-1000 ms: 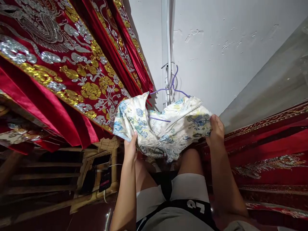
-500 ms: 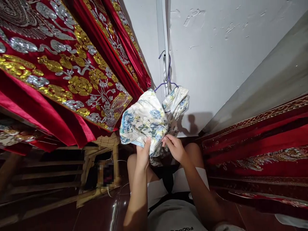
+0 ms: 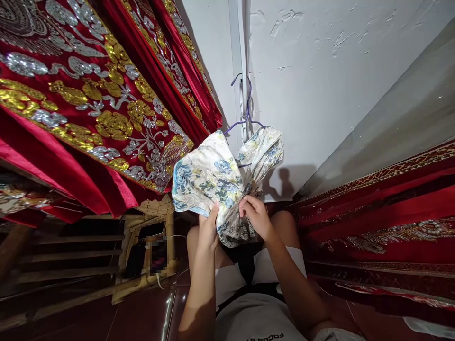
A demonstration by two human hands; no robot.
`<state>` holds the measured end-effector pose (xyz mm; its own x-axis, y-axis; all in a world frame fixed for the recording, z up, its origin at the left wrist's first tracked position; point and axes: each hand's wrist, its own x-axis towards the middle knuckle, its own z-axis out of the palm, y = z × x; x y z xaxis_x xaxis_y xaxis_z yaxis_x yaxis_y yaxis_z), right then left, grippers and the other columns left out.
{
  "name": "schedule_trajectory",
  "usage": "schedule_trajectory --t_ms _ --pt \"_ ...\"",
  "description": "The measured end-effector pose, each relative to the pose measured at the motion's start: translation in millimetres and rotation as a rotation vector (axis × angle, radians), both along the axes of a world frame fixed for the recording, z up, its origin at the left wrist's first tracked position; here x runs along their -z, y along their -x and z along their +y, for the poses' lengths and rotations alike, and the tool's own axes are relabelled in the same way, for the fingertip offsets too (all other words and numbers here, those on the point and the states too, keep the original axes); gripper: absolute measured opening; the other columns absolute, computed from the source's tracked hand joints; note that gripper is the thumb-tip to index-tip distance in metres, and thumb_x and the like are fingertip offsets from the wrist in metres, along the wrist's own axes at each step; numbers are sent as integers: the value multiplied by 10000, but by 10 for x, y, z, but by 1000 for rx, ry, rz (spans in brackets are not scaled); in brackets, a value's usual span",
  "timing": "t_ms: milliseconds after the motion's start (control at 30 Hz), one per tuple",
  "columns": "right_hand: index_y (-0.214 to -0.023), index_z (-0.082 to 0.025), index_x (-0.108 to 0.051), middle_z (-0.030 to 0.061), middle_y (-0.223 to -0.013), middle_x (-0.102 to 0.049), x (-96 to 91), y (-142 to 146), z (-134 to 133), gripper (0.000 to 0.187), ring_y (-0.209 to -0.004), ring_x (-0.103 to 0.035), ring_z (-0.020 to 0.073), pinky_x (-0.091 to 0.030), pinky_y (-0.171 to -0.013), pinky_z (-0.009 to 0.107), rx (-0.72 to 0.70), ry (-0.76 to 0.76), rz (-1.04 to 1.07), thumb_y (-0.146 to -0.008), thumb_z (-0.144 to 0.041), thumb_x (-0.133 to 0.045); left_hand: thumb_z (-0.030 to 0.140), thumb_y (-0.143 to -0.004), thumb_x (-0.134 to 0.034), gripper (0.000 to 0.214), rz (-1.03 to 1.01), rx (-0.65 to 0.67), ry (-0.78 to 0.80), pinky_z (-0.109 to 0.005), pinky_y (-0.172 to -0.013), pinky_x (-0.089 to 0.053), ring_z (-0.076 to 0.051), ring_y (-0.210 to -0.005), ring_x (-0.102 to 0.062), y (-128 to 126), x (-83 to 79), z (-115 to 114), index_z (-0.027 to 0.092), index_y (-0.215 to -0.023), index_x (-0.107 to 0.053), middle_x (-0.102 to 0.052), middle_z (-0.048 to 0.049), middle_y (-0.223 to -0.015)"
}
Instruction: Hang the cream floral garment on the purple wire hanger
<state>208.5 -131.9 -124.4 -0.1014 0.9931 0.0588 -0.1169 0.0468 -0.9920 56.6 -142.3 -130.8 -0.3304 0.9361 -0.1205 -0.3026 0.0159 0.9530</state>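
A floral garment (image 3: 216, 175) in white, blue and yellow hangs on a purple wire hanger (image 3: 246, 106) hooked on a white strip on the wall. My left hand (image 3: 209, 226) grips the garment's lower edge from the left. My right hand (image 3: 254, 216) pinches the bunched fabric just beside it. Both hands meet at the garment's bottom, above my knees.
Red cloth with gold and silver embroidery (image 3: 88, 104) hangs at the left. More red embroidered fabric (image 3: 384, 213) lies at the right. A wooden frame with a phone on a cable (image 3: 156, 255) stands at the lower left. The white wall (image 3: 320, 85) is ahead.
My hands, spread wide holding the garment open a second ago, came together and gathered the fabric at the middle. The garment now hangs folded and narrow.
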Motion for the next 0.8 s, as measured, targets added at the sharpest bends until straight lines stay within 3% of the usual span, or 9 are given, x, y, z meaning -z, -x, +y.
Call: schedule_trajectory --t_ms 100,167,200,300,367,467,567,700,800 --pt "-595 -225 -510 -24 -502 -494 -25 -83 -33 356 -512 -445 131 -388 -555 277 25 90 48 -875 -433 -581 465 -868 -720 647 301 -362 -118 -427 -1218 -380 -294 -1449 -467 -5 95 -21 256 -1423 -460 -479 -127 -1548" --pt "-606 -223 -526 -28 -477 -491 -18 -121 -49 356 -475 -433 126 -363 -512 272 -37 170 60 -852 -469 -599 450 -895 -694 561 511 -462 -215 -442 -1232 -340 -290 -1462 -430 -55 186 -65 271 -1379 -475 -449 -130 -1539" --pt "-611 -221 -532 -28 -470 -493 -12 -126 -58 357 -463 -429 124 -355 -500 269 -76 196 60 -845 -481 -605 441 -899 -690 505 574 -396 -257 -446 -1225 -342 -294 -1442 -446 -101 231 -90 275 -1342 -510 -481 -130 -1495" --pt "-629 -211 -551 -32 -458 -496 -10 -102 -82 347 -444 -429 116 -350 -488 257 -148 207 51 -849 -474 -597 401 -892 -691 332 573 -7 -293 -432 -1122 -436 -297 -1236 -602 -290 333 -135 274 -1193 -634 -644 -107 -1238" --pt "-654 -204 -573 -40 -441 -495 -45 -89 -90 328 -426 -422 109 -347 -480 250 -167 195 29 -864 -457 -581 390 -901 -671 233 513 115 -257 -403 -1001 -498 -273 -1053 -660 -404 356 -129 268 -1100 -667 -688 -78 -1067" --pt "-666 -204 -586 -45 -411 -504 -182 -143 -58 328 -384 -383 99 -318 -443 241 -207 195 -25 -867 -463 -579 390 -930 -627 143 471 140 -248 -360 -861 -515 -236 -880 -652 -484 332 -92 253 -947 -664 -677 -48 -898" --pt "-668 -195 -610 -37 -419 -526 -439 -271 89 324 -383 -376 93 -293 -416 229 -147 158 -41 -851 -461 -604 376 -950 -606 166 510 210 -304 -332 -806 -503 -212 -826 -633 -470 312 -64 228 -893 -652 -672 -43 -852" --pt "-640 -177 -608 -42 -408 -481 -901 -360 501 299 -376 -345 75 -276 -404 221 21 48 -7 -852 -385 -645 345 -963 -585 191 604 224 -382 -289 -756 -478 -181 -781 -614 -392 412 -19 198 -847 -621 -651 -29 -802" --pt "-657 -177 -591 -46 -426 -474 -1199 -268 824 271 -379 -341 68 -259 -394 212 74 -25 73 -872 -330 -651 323 -968 -564 177 667 244 -389 -280 -747 -472 -174 -779 -609 -292 532 75 195 -853 -606 -638 -28 -802"
